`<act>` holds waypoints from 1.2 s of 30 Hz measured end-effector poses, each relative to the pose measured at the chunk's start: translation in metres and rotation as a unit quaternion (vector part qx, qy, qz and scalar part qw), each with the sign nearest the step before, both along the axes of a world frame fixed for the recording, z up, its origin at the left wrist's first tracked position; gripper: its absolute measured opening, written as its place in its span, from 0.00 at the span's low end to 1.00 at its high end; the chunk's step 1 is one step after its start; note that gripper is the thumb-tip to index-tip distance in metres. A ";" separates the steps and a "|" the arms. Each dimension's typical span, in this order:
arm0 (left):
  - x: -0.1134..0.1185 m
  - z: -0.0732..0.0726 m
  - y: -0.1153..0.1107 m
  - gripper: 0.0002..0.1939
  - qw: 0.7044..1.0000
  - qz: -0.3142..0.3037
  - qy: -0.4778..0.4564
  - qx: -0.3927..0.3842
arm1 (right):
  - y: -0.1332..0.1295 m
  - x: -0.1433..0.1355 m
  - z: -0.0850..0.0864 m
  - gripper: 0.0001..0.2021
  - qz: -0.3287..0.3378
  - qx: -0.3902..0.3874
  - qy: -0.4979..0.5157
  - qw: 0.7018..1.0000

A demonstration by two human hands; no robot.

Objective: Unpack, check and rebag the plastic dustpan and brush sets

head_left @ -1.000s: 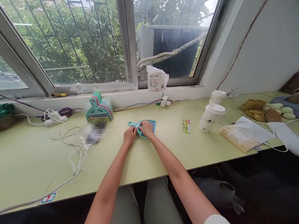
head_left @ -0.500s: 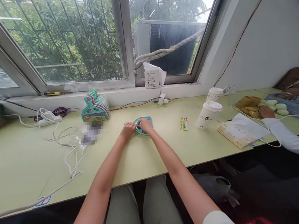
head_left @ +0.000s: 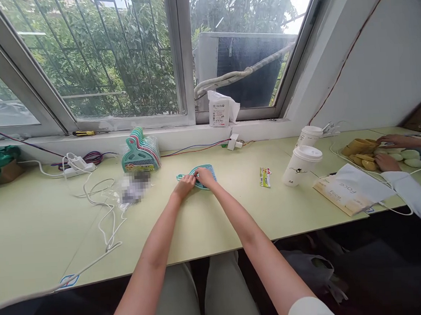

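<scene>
A teal plastic tool (head_left: 210, 171) with a looped handle and a wide, slotted, fan-shaped body lies on the table in front of me. My left hand (head_left: 185, 184) is closed at its neck, beside the handle loop. Over the body, my right hand (head_left: 204, 178) has its fingers pinched together against the tool, close to the left fingertips. The hands hide the middle of the tool, and any small part between the fingers cannot be made out. A bagged stack of similar tools (head_left: 141, 152) in teal, green and red stands upright to the left, with yellow labels.
Yellow-green packets (head_left: 265, 177) and two lidded paper cups (head_left: 301, 166) stand to the right, near a tissue pack (head_left: 351, 189). White cables (head_left: 109, 220) and a power strip (head_left: 78, 169) lie left. At far right, a co-worker's hands (head_left: 389, 161) handle yellow and pale green items.
The view has shifted slightly, so everything sits a little further right. My hands stay on the teal tool with small finger movement. A second hand of the co-worker shows more clearly.
</scene>
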State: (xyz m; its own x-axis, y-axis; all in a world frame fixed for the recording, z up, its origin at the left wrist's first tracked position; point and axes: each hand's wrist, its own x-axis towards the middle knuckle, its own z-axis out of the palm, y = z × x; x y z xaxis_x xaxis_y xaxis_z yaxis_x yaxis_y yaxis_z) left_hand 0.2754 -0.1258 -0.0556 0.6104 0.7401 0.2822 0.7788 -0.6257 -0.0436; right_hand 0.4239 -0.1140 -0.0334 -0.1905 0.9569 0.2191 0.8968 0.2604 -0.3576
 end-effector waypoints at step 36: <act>-0.008 -0.003 -0.010 0.13 0.378 0.117 -0.852 -0.343 | -0.047 0.160 -0.030 0.23 -0.461 0.092 0.132 0.873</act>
State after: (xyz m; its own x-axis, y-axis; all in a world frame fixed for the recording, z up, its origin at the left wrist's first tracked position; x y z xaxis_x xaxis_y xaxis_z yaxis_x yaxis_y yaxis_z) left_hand 0.2670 -0.1363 -0.0582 -0.1309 0.9731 -0.1897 -0.6519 0.0597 0.7559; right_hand 0.5840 -0.1609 -0.0633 0.7220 0.6212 0.3046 0.6482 -0.4535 -0.6117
